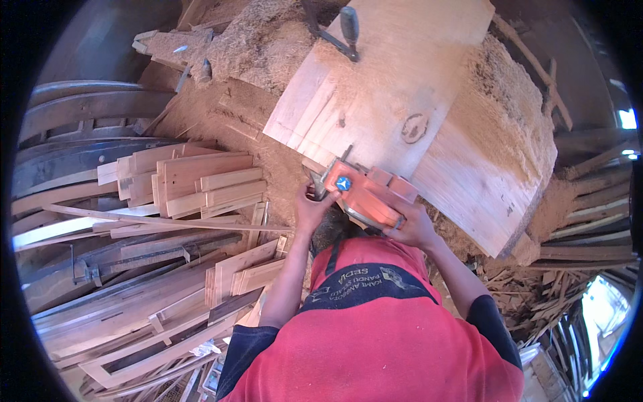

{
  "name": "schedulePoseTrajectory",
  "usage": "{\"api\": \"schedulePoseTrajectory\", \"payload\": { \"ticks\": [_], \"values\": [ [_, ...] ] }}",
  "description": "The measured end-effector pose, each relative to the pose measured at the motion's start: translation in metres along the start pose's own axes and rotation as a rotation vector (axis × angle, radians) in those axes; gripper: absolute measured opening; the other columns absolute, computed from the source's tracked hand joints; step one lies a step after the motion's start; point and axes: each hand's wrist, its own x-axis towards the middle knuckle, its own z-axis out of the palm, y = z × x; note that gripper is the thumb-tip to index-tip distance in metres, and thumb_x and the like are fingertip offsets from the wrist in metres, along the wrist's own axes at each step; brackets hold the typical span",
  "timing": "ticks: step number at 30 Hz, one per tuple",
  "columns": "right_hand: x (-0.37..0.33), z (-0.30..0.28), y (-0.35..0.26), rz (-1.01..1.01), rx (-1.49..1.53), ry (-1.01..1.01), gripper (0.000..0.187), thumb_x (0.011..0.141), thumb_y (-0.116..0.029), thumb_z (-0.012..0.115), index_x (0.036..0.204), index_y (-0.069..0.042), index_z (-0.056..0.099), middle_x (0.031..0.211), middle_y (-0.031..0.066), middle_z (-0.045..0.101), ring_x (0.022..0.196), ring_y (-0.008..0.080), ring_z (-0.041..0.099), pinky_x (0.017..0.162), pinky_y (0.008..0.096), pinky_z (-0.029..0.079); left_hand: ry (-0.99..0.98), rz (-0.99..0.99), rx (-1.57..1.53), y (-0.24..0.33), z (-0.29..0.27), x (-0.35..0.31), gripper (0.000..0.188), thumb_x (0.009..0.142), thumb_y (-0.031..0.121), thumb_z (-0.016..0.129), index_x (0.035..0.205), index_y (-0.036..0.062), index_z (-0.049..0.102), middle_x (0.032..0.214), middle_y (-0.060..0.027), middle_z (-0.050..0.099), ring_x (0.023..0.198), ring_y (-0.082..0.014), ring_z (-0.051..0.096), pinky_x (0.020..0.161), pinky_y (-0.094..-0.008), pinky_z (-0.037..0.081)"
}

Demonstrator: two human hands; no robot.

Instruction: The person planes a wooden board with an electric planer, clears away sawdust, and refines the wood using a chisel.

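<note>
An orange electric planer (375, 201) with a round blue mark sits at the near edge of a wide pale board (375, 114). My right hand (412, 228) is wrapped around the planer's rear handle. My left hand (316, 206) is at the planer's front left side, with its thumb against the body near the blue mark and its fingers partly hidden by the metal base. A small wood strip end (311, 164) shows just beyond my left fingers. The board has a dark knot and lies over another board (479, 201) strewn with sawdust.
A dark metal tool with an upright grip (349, 30) rests on the board's far part. Stacked cut planks (207, 181) and long timbers stand at the left. Sawdust (261, 47) is heaped at the back, and wood scraps (556, 295) lie at the right.
</note>
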Motion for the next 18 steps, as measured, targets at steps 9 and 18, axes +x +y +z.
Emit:
{"api": "schedulePoseTrajectory", "payload": {
  "ticks": [9, 18],
  "values": [
    [0.142, 0.066, -0.060, -0.209, 0.119, 0.018, 0.054, 0.074, -0.028, 0.073, 0.124, -0.008, 0.063, 0.109, 0.0195, 0.069, 0.101, 0.0370, 0.067, 0.087, 0.0459, 0.053, 0.228, 0.007, -0.031, -0.024, -0.114, 0.108, 0.078, 0.068, 0.037, 0.093, 0.124, -0.0080, 0.061, 0.092, -0.0051, 0.066, 0.082, -0.0120, 0.059, 0.073, -0.0272, 0.050],
    [0.205, 0.089, -0.092, -0.222, 0.132, 0.000, 0.059, 0.076, -0.023, 0.072, 0.131, -0.006, 0.060, 0.118, 0.0197, 0.067, 0.101, 0.0353, 0.068, 0.089, 0.0417, 0.052, 0.261, 0.015, -0.123, -0.005, -0.171, 0.156, 0.068, 0.076, 0.036, 0.088, 0.122, -0.0067, 0.063, 0.100, -0.0061, 0.068, 0.088, -0.0125, 0.059, 0.079, -0.0271, 0.049]
  ]
}}
